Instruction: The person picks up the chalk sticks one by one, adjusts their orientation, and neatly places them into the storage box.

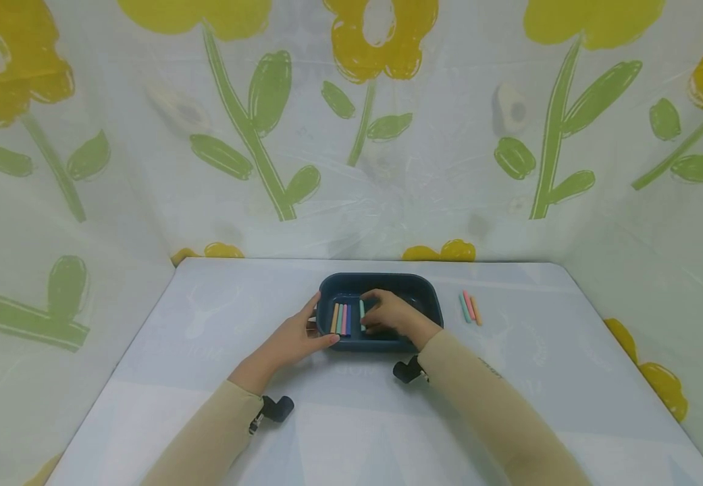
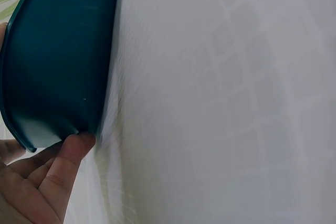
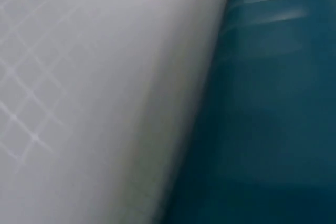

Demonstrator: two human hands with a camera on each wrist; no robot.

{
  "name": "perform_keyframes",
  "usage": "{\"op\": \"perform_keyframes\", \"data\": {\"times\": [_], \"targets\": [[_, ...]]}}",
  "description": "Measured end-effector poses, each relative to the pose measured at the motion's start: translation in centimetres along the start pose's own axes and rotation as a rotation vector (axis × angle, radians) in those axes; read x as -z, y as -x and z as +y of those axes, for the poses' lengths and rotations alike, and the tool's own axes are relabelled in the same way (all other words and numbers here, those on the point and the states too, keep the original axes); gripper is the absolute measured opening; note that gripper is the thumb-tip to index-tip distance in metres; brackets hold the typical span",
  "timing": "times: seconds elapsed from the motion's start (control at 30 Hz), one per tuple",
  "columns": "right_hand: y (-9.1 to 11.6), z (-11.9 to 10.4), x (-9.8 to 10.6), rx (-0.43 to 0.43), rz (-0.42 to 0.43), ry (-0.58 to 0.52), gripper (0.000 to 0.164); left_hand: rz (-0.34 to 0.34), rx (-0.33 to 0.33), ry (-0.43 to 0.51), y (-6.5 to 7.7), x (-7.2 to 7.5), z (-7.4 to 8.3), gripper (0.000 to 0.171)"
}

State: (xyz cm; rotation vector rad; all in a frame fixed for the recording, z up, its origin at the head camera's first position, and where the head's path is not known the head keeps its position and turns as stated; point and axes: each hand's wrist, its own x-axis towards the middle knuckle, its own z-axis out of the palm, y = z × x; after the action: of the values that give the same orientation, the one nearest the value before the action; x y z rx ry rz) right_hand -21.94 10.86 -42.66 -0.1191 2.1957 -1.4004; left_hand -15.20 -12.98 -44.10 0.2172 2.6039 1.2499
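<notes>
A dark blue plastic tray (image 1: 375, 345) stands at the far middle of the table. My left hand (image 1: 293, 337) grips its left end, thumb over the front rim; in the left wrist view, fingers (image 2: 65, 166) touch the end of the tray's outer wall (image 2: 58, 61). Inside, several coloured chalk sticks (image 1: 340, 320) lie side by side at the left. Over the tray's middle, my right hand (image 1: 396, 316) pinches a pale green chalk stick (image 1: 362, 310), apart from that row. The right wrist view holds only the tray's wall (image 3: 262, 103) and the tabletop; the hand is out of it.
Right of the tray, three chalk sticks (image 1: 471, 308), green, pink and orange, lie close together on the white patterned table (image 1: 339, 432). A flower-printed curtain (image 1: 424, 169) hangs behind the table and along both sides.
</notes>
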Motion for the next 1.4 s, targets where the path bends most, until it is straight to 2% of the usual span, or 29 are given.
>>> {"op": "perform_keyframes", "data": {"times": [0.2, 0.47, 1.07, 1.4], "targets": [[-0.1, 0.0, -0.4, -0.019, 0.01, 0.027, 0.061, -0.004, 0.003, -0.001, -0.1, 0.0, 0.0, 0.106], [-0.1, 0.0, -0.7, -0.004, 0.031, 0.039, 0.061, 0.001, 0.0, -0.005, 0.0, -0.1, 0.1, 0.106], [0.4, -0.3, -0.5, -0.04, 0.031, 0.105, 0.063, 0.002, 0.014, 0.005, 0.2, -0.1, 0.3, 0.106], [1.2, -0.7, 0.1, 0.001, 0.015, 0.073, 0.055, 0.001, 0.014, -0.009, 0.1, -0.1, 0.2, 0.106]]}}
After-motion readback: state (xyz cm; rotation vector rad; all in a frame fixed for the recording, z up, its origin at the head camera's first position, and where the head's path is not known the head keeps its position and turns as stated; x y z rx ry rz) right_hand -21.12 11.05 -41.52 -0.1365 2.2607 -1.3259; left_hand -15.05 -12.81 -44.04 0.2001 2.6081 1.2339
